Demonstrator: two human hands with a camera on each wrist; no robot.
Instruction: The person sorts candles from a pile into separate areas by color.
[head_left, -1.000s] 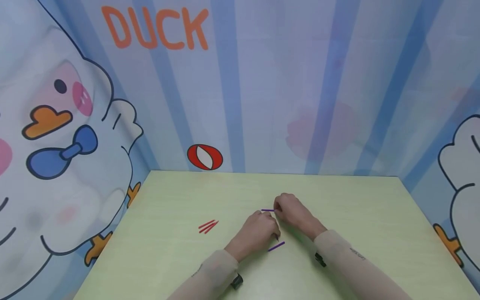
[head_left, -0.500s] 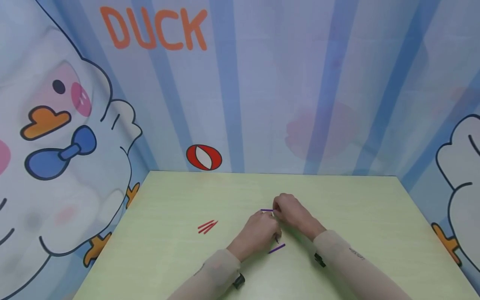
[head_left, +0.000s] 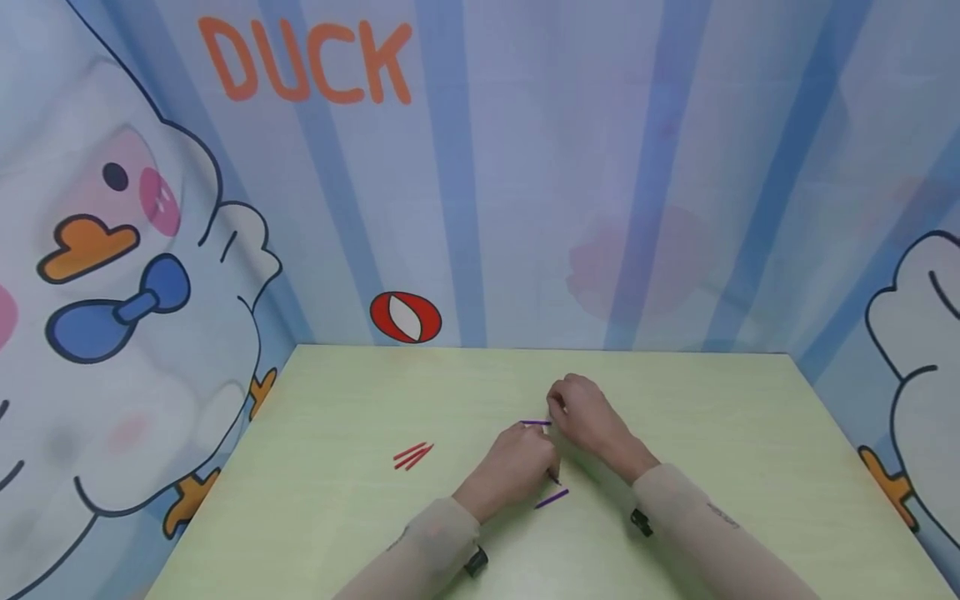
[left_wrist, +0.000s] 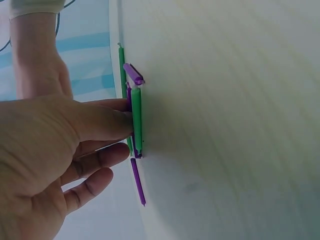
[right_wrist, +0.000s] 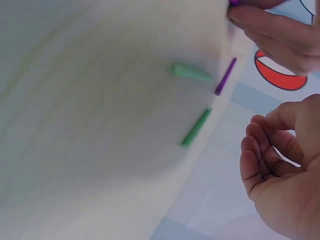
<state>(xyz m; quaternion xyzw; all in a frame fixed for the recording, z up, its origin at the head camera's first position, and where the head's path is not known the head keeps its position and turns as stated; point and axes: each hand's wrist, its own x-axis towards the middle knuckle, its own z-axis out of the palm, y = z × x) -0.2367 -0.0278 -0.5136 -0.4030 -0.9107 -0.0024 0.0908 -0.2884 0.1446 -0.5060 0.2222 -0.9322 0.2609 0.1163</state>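
My left hand [head_left: 513,468] reaches low over the table, its thumb and fingers pinching a thin purple stick [left_wrist: 129,93]. In the left wrist view a green stick [left_wrist: 137,120] overlaps the thumb tip, and another green stick [left_wrist: 122,72] lies beyond it. A short-looking purple stick [left_wrist: 133,73] shows just above the pinch. Past the left knuckles, a further purple stick [head_left: 536,422] lies on the table. Right beside its end is my right hand [head_left: 591,417], fingers loosely curled around nothing. One more purple stick [head_left: 552,499] lies on the near side of the left hand.
Several red sticks [head_left: 412,456] lie together left of the hands on the pale green table [head_left: 360,383]. A backdrop [head_left: 525,183] printed with ducks stands along the table's back and side edges. Both sleeves carry a black wrist device [head_left: 476,561].
My right hand has risen slightly away from the far purple stick, which stays lying on the table. The left hand has barely moved and keeps its pinch.
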